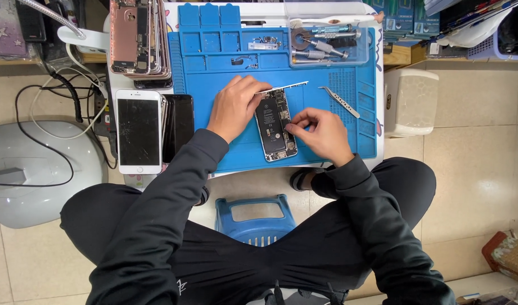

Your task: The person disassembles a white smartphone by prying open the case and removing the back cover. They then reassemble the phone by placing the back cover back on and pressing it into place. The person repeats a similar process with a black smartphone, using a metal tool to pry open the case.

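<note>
Left hand (233, 107) props the lifted screen (281, 88); right hand (321, 133) pinches inside the opened phone (276, 127).

The left hand (233, 107) hides the opened phone's (276, 127) upper left edge.

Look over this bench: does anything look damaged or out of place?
Yes. The white phone left of the blue mat has a cracked screen. The opened phone under both hands is meant to be apart; nothing else looks odd.

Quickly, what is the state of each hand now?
Left hand: closed on the edge of the opened phone.
Right hand: fingertips pinched on the phone's inside; what they pinch cannot be told.
</note>
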